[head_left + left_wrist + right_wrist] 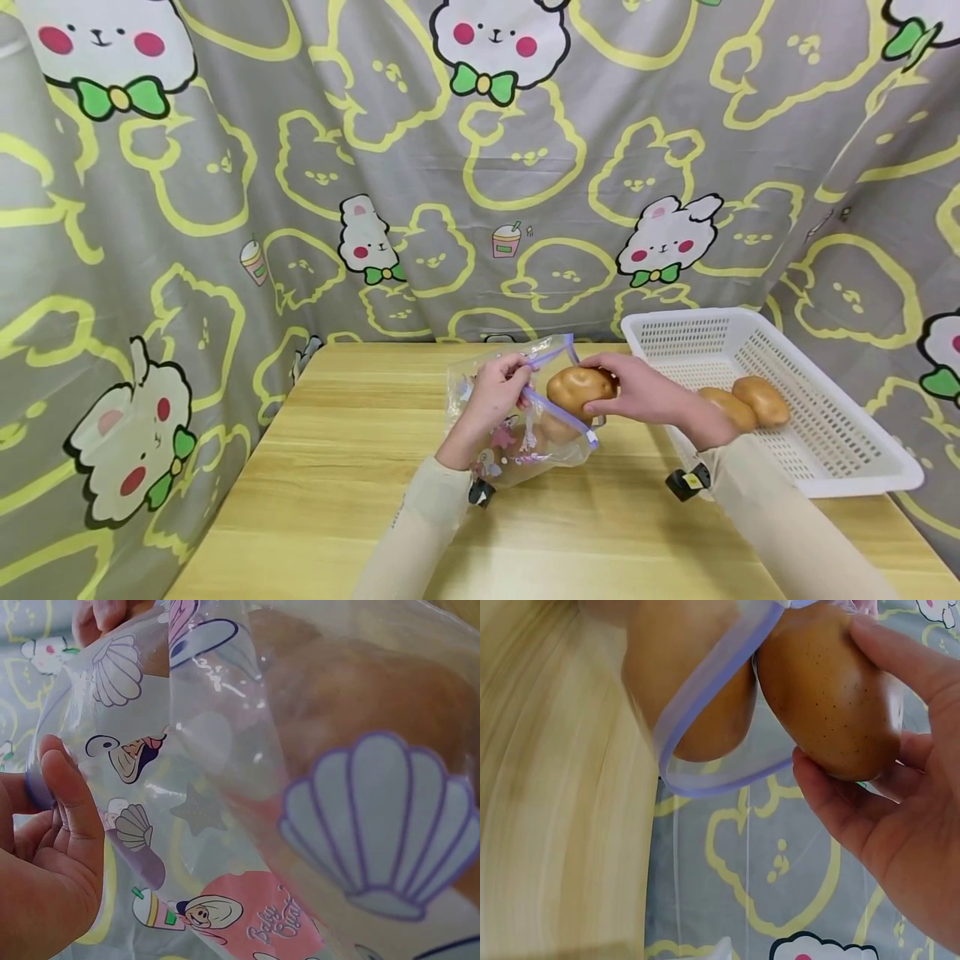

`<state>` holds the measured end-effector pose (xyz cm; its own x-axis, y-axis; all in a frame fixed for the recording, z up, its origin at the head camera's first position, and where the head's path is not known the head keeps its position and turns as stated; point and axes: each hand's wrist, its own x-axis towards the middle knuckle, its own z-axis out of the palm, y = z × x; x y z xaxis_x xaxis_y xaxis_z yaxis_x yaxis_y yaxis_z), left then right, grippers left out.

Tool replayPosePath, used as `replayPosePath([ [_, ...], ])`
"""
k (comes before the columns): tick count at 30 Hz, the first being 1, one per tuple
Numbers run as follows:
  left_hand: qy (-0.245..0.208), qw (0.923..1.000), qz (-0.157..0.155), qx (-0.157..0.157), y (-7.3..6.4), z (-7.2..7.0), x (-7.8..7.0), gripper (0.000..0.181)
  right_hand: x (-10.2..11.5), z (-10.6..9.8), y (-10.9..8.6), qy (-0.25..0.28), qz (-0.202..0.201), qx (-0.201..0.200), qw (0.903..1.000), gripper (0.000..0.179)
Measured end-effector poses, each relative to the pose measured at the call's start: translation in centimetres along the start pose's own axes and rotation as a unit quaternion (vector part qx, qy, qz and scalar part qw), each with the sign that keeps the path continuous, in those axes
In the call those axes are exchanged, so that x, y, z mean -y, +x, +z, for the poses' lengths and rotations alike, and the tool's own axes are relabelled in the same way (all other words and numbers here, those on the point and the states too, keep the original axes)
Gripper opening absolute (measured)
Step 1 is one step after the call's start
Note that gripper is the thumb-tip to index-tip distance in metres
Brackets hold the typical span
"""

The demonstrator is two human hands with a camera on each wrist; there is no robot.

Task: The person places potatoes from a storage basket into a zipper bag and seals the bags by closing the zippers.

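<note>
My left hand (495, 390) pinches the purple zip edge of a clear zip bag (517, 457) printed with shells and cartoon figures. The bag's mouth gapes toward the right. In my right hand (637, 390) a smooth brown potato (576, 386) is held between thumb and fingers, right at that mouth. The right wrist view shows the held potato (829, 690) next to the purple rim, with another potato (697, 712) inside the bag. Through the printed plastic (199, 780), the left wrist view shows blurred brown shapes.
A white plastic basket (847, 417) with slotted walls stands on the right of the wooden table (337, 467). Two potatoes (761, 402) lie in it, one partly behind my right forearm. A grey patterned curtain (420, 167) hangs behind and at both sides.
</note>
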<state>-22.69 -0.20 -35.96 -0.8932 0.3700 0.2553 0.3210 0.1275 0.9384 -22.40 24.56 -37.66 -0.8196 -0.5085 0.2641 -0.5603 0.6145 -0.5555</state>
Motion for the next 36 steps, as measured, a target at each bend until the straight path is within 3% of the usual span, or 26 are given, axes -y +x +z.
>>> replayPosePath([
  [8, 0.003, 0.9998, 0.009, -0.016, 1.2, 0.5, 3.3, 0.018, -0.3, 0.8, 0.4, -0.002, -0.025, -0.028, 0.9993, 0.060],
  [17, -0.002, 0.9998, 0.009, -0.016, 1.3, 0.5, 3.8, 0.018, 0.6, 1.3, 0.7, 0.037, -0.028, -0.014, 0.9988, 0.058],
  [29, 0.002, 0.9999, -0.001, -0.016, 1.3, 0.4, 3.3, 0.018, 0.7, 1.2, 0.4, 0.072, -0.002, 0.024, 0.9971, 0.059],
  [33, 0.012, 0.9998, 0.010, -0.011, 0.5, 0.1, 1.1, 0.019, 1.0, 1.3, 0.7, 0.079, 0.016, 0.013, 0.9967, 0.063],
  [36, 0.014, 0.9997, 0.018, -0.007, 0.0, 0.0, -0.5, 0.018, 1.1, 1.3, 0.9, 0.071, 0.006, 0.004, 0.9974, 0.061],
])
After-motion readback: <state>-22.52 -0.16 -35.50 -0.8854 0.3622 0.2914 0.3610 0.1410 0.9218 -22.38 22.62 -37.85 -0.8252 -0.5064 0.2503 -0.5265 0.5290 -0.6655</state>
